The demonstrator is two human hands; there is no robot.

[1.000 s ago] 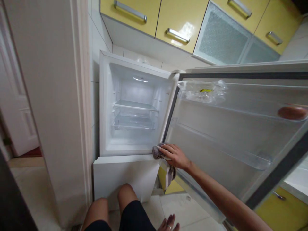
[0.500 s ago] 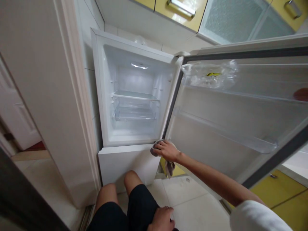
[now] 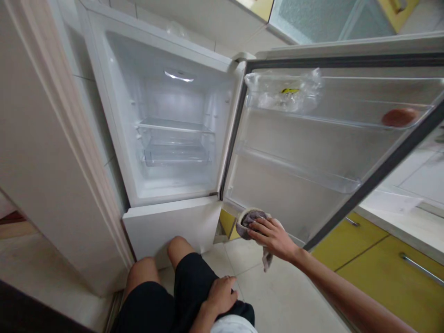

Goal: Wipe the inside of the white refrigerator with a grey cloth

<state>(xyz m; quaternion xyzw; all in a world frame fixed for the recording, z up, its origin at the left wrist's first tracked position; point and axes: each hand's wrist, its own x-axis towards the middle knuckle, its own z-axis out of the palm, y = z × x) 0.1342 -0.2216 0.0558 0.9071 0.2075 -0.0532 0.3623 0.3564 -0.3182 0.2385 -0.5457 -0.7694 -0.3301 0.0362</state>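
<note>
My right hand (image 3: 272,236) presses a grey and white cloth (image 3: 250,219) against the bottom edge of the open fridge door (image 3: 298,185). Its fingers are closed on the cloth, and a loose end hangs below the hand. My left hand (image 3: 222,294) rests on my thigh over dark shorts, fingers curled, holding nothing. The fridge compartment (image 3: 173,134) stands open and lit, with a glass shelf and a clear drawer inside. I am crouched in front of it, knees near the closed lower door (image 3: 173,226).
The door's top rack holds a clear plastic bag (image 3: 282,90) and a brown egg-like object (image 3: 398,117). Yellow cabinets (image 3: 381,273) stand to the right behind the door. A white wall (image 3: 41,152) flanks the fridge on the left. Pale tiles cover the floor.
My right hand with the cloth has moved from the fridge's lower front corner rightward onto the door's bottom edge. My left hand has come to rest on my thigh. The view tilted down.
</note>
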